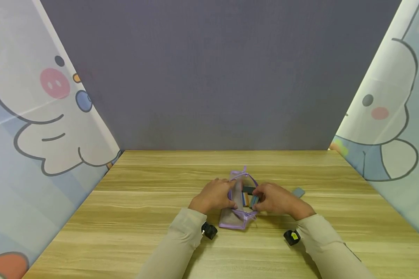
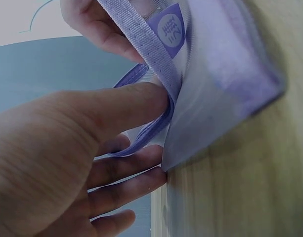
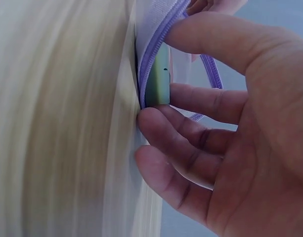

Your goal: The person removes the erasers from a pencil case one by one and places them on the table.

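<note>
A mesh pouch [image 1: 231, 219] with purple zip trim lies on the table with its mouth open. My left hand [image 1: 214, 195] pinches the pouch's zip edge between thumb and fingers, its other fingers spread in the left wrist view. Several small flat blocks show in the mouth, among them a dark one [image 1: 248, 190] and an orange-and-blue one [image 1: 245, 199]. At the pouch's right edge, my right hand [image 1: 275, 199] pinches a grey-green block [image 3: 161, 79] by thumb and index finger. Purple trim partly covers that block. A purple label [image 2: 168, 30] is on the pouch.
A flat grey-green piece [image 1: 298, 192] lies on the wooden table [image 1: 143, 193] just beyond my right hand. A dark grey panel [image 1: 209, 77] stands along the far edge. Cartoon-printed sheets [image 1: 49, 116] flank both sides.
</note>
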`<act>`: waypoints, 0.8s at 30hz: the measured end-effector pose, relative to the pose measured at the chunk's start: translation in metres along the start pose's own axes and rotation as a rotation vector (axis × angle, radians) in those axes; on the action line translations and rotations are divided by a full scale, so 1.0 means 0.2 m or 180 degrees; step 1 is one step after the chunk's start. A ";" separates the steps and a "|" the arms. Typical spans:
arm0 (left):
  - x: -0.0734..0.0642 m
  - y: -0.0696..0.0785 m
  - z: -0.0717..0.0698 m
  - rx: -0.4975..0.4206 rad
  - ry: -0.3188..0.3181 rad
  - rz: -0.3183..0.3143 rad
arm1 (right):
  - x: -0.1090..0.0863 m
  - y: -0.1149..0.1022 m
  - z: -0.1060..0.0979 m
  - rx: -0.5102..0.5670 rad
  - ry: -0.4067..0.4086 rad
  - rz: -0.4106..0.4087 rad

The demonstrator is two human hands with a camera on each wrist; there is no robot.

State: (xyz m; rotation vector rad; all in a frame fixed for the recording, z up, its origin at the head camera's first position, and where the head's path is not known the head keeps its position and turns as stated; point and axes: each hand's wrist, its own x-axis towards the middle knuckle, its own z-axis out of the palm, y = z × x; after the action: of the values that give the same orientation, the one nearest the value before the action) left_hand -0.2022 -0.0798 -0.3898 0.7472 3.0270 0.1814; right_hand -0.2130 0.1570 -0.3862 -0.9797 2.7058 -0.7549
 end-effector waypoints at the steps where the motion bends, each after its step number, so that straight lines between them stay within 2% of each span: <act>1: 0.00 0.00 0.00 -0.0003 -0.0001 -0.0003 | 0.00 0.00 0.00 -0.0002 -0.0001 -0.0004; 17: 0.00 0.00 0.00 -0.0027 -0.0037 -0.0018 | -0.01 0.02 0.01 -0.0030 0.0004 0.0021; 24: -0.01 0.00 0.01 -0.0008 -0.0019 0.0014 | 0.00 0.02 0.01 -0.0019 0.0003 -0.0121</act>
State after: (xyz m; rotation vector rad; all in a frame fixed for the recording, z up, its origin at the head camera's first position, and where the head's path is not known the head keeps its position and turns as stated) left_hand -0.2015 -0.0806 -0.3911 0.7531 3.0193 0.1825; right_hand -0.2145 0.1587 -0.3900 -1.0351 2.6990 -0.7547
